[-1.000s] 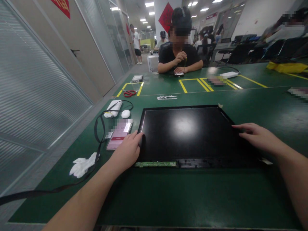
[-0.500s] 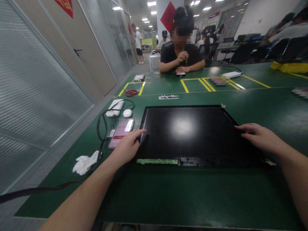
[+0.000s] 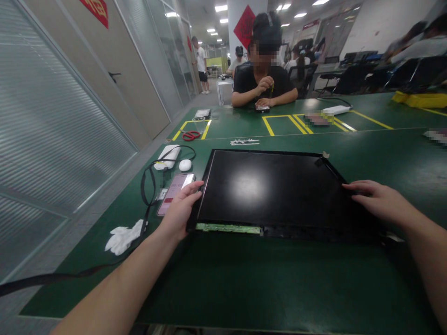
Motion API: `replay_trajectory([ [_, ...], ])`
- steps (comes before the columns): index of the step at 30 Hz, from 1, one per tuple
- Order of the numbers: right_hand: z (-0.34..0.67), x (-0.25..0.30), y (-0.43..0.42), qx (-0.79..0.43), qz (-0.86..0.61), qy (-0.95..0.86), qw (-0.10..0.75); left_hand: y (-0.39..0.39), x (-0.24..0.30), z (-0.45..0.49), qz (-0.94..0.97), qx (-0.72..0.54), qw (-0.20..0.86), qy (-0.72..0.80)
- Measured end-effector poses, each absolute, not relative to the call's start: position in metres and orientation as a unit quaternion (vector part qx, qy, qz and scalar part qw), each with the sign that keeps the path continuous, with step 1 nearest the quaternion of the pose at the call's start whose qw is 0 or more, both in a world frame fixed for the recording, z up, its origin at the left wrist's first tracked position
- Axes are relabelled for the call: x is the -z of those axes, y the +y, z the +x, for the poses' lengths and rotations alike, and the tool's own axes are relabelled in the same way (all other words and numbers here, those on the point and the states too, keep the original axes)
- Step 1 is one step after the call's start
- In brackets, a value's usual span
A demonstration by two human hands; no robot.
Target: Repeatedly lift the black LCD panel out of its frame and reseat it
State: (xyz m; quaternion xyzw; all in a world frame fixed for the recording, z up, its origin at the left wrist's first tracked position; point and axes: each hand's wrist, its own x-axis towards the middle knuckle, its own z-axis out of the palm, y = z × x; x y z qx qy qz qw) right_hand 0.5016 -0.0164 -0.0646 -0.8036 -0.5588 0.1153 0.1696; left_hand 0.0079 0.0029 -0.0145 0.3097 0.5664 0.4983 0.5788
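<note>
A black display panel (image 3: 279, 186) lies face up on the green table, its left side raised a little. A green circuit strip (image 3: 228, 228) runs along part of its near edge. My left hand (image 3: 183, 204) is closed on the panel's left edge, thumb on the frame and the other fingers partly hidden beneath it. At the right edge, my right hand (image 3: 372, 195) has its fingertips around the frame, and how firmly it grips is hard to see. A phone (image 3: 174, 193) lies just left of my left hand.
Left on the table are a white glove (image 3: 124, 237), a black strap (image 3: 150, 186), a white power bank (image 3: 167, 157) and a round white case (image 3: 185, 165). Red-handled scissors (image 3: 192, 135) and small white strips (image 3: 244, 142) lie beyond the panel. A person (image 3: 264, 86) sits opposite.
My left hand has moved from resting on the panel's left border to gripping its edge. The panel's left side has risen and the light reflection has shifted left. My right hand has hardly moved.
</note>
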Motion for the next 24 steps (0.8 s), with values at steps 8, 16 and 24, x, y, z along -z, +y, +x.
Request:
replay_trajectory([
  [8,0.5079,0.0705,-0.0158,-0.095,-0.795,-0.572,0.177,0.0037,0.0205,0.0038,0.294,-0.462,0.625,0.556],
  [16,0.5013,0.0616,-0.0161,-0.117,-0.804,-0.560,0.165,0.0013,0.0177,0.0057,0.314,-0.453,0.636,0.540],
  [24,0.5074,0.0677,-0.0153,-0.109,-0.801,-0.566,0.163,-0.0031,0.0215,0.0086,0.349,-0.457,0.631,0.521],
])
